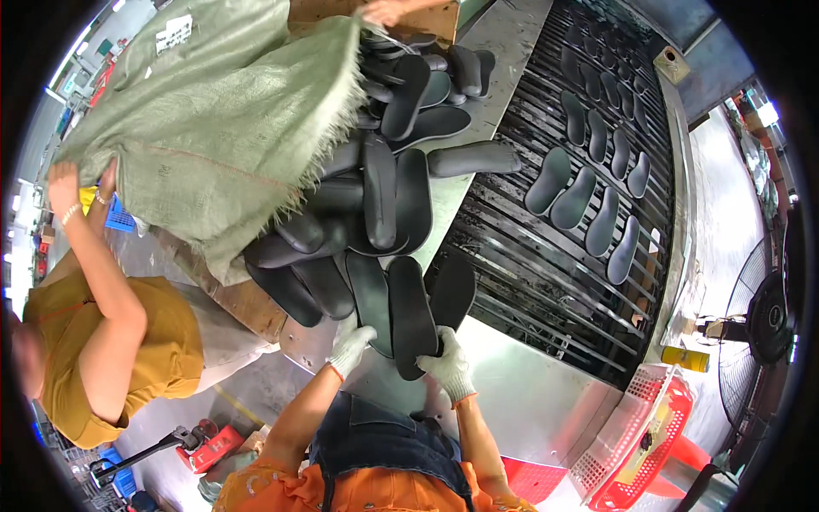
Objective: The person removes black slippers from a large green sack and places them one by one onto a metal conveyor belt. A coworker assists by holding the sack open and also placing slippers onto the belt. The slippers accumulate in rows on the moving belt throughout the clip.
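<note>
Both my hands wear white knitted gloves. My left hand (352,350) has its fingers closed at the lower edge of a dark greenish-black insole (369,299). Beside it, my right hand (450,369) grips the lower end of a black insole (411,309). Another black insole (453,288) stands up behind the right glove, touching or close to its fingers; I cannot tell whether it is held too. Just beyond lies a loose heap of black insoles (380,192), overlapping at all angles and partly hidden under a woven sack.
A co-worker in a mustard shirt (158,341) lifts the green woven sack (230,111) at left; another hand (386,12) is at its far edge. Insoles lie in rows on a slatted conveyor (546,256) at right. Red and white baskets (636,435) and a fan (768,307) stand nearby.
</note>
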The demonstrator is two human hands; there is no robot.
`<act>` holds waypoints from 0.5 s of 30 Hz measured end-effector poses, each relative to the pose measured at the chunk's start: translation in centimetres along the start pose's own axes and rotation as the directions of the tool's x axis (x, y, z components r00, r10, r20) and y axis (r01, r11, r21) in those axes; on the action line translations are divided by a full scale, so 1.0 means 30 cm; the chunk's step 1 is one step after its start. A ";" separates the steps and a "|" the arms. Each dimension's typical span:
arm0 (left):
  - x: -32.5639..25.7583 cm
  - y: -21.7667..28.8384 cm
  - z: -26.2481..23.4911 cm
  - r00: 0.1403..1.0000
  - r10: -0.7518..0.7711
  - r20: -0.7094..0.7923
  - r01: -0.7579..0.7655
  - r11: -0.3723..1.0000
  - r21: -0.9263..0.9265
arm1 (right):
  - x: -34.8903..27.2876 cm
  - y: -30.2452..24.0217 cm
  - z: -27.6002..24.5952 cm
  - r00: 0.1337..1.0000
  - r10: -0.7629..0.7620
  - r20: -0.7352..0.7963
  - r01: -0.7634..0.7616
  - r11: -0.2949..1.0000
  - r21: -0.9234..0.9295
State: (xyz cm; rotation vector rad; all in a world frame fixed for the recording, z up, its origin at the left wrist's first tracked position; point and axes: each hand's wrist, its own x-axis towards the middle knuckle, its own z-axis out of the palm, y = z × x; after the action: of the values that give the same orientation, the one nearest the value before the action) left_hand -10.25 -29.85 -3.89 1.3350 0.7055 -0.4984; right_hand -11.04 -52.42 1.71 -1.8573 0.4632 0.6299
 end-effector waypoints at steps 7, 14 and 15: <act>-0.129 -0.106 0.064 0.994 -0.039 0.103 0.036 0.999 0.034 | -0.021 0.158 0.032 0.991 -0.049 -0.128 0.053 0.998 0.028; -0.183 0.013 0.173 0.947 0.225 0.230 -0.267 0.949 0.169 | -0.071 0.265 -0.226 0.988 0.005 -0.154 0.075 0.858 0.508; -0.144 0.052 0.193 0.936 0.255 0.241 -0.299 0.939 0.169 | -0.066 0.247 -0.255 0.985 -0.006 -0.173 0.101 0.833 0.544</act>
State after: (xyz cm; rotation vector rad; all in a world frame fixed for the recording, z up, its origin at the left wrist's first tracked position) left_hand -11.17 -35.53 0.75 1.5174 0.2828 -0.4849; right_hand -15.39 -62.15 -0.25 -1.3609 0.6254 0.2579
